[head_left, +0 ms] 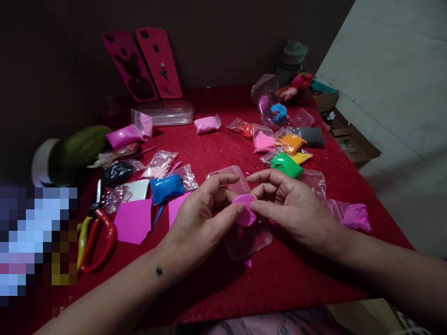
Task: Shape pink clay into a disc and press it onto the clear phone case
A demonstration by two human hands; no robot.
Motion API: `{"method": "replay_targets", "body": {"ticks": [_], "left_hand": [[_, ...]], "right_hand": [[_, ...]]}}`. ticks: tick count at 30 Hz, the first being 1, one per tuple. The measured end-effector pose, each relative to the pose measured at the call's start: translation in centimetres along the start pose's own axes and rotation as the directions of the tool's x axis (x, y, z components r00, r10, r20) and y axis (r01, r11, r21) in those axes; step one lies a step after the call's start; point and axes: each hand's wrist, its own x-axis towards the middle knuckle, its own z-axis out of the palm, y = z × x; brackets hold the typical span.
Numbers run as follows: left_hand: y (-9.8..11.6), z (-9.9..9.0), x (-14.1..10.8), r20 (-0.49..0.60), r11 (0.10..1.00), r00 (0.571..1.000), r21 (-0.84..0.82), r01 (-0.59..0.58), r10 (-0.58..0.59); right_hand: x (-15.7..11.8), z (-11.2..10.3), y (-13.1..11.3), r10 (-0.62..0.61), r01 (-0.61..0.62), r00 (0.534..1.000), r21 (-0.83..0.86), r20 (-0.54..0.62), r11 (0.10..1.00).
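A flat, rounded piece of pink clay (pixel 245 211) is held between both hands, above a clear phone case (pixel 249 242) lying on the red cloth. My left hand (pixel 209 207) pinches its left edge with thumb and fingers. On the right edge, my right hand (pixel 282 197) grips it between thumb and fingertips. Beside my left hand are a blue clay packet (pixel 167 187) and a cut pink sheet (pixel 134 221). A green clay packet (pixel 287 164) lies just beyond my right hand.
Red-handled scissors (pixel 104 242) lie at the left. Two decorated pink phone cases (pixel 160 65) lean at the back, behind stacked clear cases (pixel 167 114). More clay packets (pixel 207 124) and a bottle (pixel 293 60) stand around the red table (pixel 195 298).
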Motion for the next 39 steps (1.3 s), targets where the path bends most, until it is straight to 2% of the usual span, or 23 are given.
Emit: {"method": "replay_targets", "body": {"ticks": [8, 14, 20, 23, 27, 34, 37, 39], "left_hand": [[-0.08, -0.32, 0.42, -0.047, 1.000, 0.999, 0.015, -0.022, 0.023], [-0.20, -0.12, 0.37, 0.028, 0.999, 1.000, -0.050, -0.011, 0.012], [-0.12, -0.13, 0.35, 0.064, 0.997, 0.997, -0.066, 0.049, -0.045], [-0.09, -0.20, 0.43, 0.043, 0.994, 0.999, -0.107, 0.020, -0.016], [-0.02, -0.26, 0.41, -0.009, 0.996, 0.999, -0.077, -0.047, 0.047], [-0.15, -0.33, 0.37, 0.024, 0.994, 0.999, -0.109, -0.025, 0.028], [-0.18, -0.50, 0.27, 0.033, 1.000, 0.999, -0.026, -0.014, 0.015], [-0.11, -0.64, 0.19, 0.096, 0.999, 0.995, 0.045, -0.013, 0.009]], "right_hand": [[0.10, -0.21, 0.18, 0.041, -0.041, 0.999, -0.016, 0.013, 0.999], [-0.08, 0.10, 0.00, 0.010, -0.010, 1.000, -0.019, 0.000, 1.000], [0.00, -0.13, 0.11, 0.001, -0.001, 1.000, 0.024, 0.005, 1.000], [0.06, -0.12, -0.11, 0.022, -0.023, 1.000, 0.071, 0.008, 0.997], [0.01, 0.13, -0.33, 0.088, -0.094, 0.994, 0.080, 0.067, 0.992], [0.00, -0.03, -0.12, 0.094, -0.101, 0.992, 0.079, 0.079, 0.992], [-0.11, -0.09, -0.46, 0.040, -0.041, 0.995, 0.013, 0.087, 0.999], [-0.26, -0.07, -0.70, -0.030, 0.032, 0.998, -0.030, 0.054, 0.999]]}}
